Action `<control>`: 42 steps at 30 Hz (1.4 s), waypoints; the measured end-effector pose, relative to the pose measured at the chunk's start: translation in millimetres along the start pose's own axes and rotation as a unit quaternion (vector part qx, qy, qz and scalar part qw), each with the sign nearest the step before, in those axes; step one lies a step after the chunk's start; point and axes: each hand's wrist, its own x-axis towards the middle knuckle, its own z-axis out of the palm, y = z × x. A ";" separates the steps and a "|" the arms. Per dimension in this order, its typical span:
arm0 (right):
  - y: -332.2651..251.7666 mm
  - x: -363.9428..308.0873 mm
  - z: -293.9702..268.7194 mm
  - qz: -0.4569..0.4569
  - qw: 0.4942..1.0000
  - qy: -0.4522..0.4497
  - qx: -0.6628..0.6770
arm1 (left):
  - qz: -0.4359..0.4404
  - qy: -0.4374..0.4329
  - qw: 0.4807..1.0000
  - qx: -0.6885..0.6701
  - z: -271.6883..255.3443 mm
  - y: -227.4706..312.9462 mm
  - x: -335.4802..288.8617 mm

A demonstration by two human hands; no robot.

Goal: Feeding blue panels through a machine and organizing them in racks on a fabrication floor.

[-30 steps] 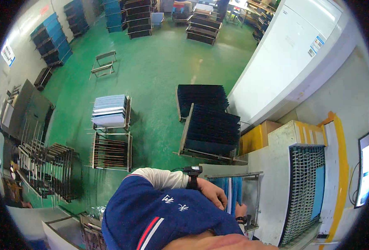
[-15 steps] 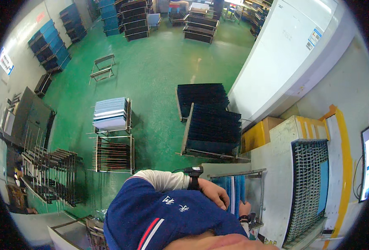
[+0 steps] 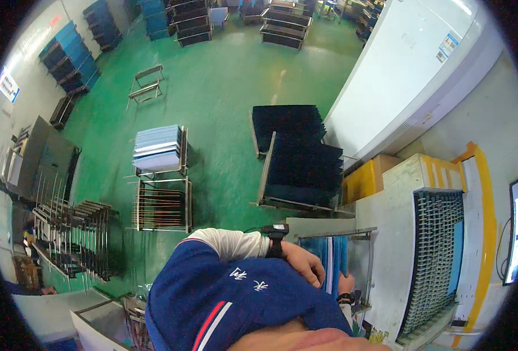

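Left hand (image 3: 306, 266), fingers curled, beside thin blue upright panels (image 3: 343, 251) in grey metal rack (image 3: 363, 234), near right. Right hand (image 3: 345, 285) at panels' right side. Grips: cannot tell. Advisable: light edge contact, panels parallel.

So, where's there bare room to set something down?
The widest bare patch is green floor between the pale sheets and dark panels. Pale surface shows bare between the rack of blue sheets and the rollers, though perhaps not level. It's crowded at that rack, around the left hand and right hand, and among metal racks at left.
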 end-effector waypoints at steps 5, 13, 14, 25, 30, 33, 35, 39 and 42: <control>9.7 5.1 5.3 -0.043 0.999 0.015 0.009 | 0.012 -0.008 1.000 0.000 3.5 -1.2 -1.3; 17.7 9.4 12.6 -0.035 0.999 0.033 -0.011 | 0.022 -0.005 1.000 0.011 4.9 1.1 -3.2; 16.6 8.8 11.6 -0.035 0.999 0.033 -0.011 | 0.022 -0.004 1.000 0.011 5.2 0.1 -3.2; 7.6 2.3 5.5 -0.048 0.998 0.023 0.038 | 0.020 -0.001 1.000 0.015 6.0 0.5 -1.0; 7.2 0.5 6.5 -0.039 0.998 0.037 0.026 | 0.015 0.001 1.000 -0.001 6.7 -0.6 0.6; 14.9 5.0 11.1 -0.033 0.998 0.041 0.029 | 0.016 -0.004 1.000 0.000 5.7 -1.7 3.2; 10.0 4.8 9.4 -0.034 0.998 0.039 0.032 | 0.016 -0.006 1.000 -0.003 4.5 -0.9 3.0; -0.7 -2.3 0.4 -0.022 0.999 0.027 0.033 | 0.015 -0.016 1.000 0.003 2.9 1.4 4.9; 3.5 3.4 6.1 -0.027 0.999 0.042 0.009 | 0.011 -0.008 1.000 -0.007 3.6 -6.4 5.1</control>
